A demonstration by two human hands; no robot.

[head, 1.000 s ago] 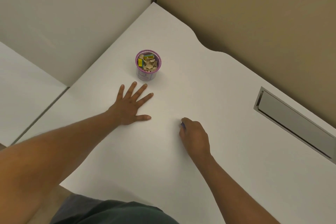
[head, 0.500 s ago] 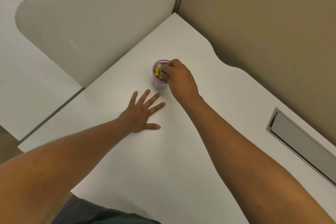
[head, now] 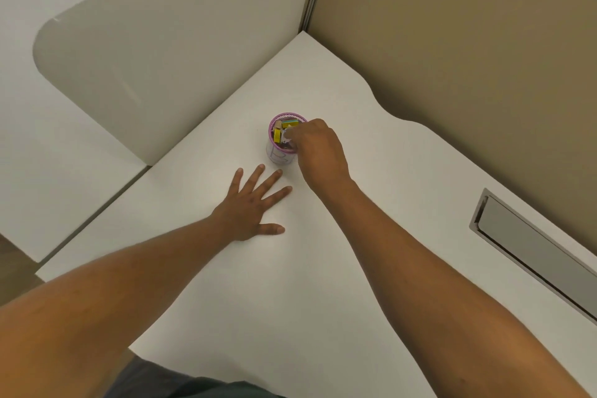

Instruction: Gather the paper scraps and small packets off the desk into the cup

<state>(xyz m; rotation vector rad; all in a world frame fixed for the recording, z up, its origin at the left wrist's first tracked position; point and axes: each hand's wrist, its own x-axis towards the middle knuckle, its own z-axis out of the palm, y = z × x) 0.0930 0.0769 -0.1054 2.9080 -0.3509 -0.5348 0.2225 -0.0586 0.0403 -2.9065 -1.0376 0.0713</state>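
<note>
A small cup with a purple rim (head: 274,156) stands on the white desk (head: 290,294), near its far corner. It holds several paper scraps and packets, among them a yellow packet (head: 277,136) and a green-edged one (head: 289,122). My right hand (head: 320,152) reaches over the cup's right side, its fingertips pinched on a small pale packet (head: 285,137) at the cup's mouth. My left hand (head: 251,207) lies flat on the desk just in front of the cup, fingers spread, holding nothing. No loose scraps show on the desk.
A grey partition (head: 155,58) borders the desk on the left and a tan wall panel (head: 452,42) on the right. A metal cable-slot cover (head: 533,252) is set into the desk at the right. A neighbouring white desk (head: 48,171) lies beyond the partition.
My right hand rose from the desk in front of me with a small packet and moved to the cup's mouth. The left hand stayed flat in place.
</note>
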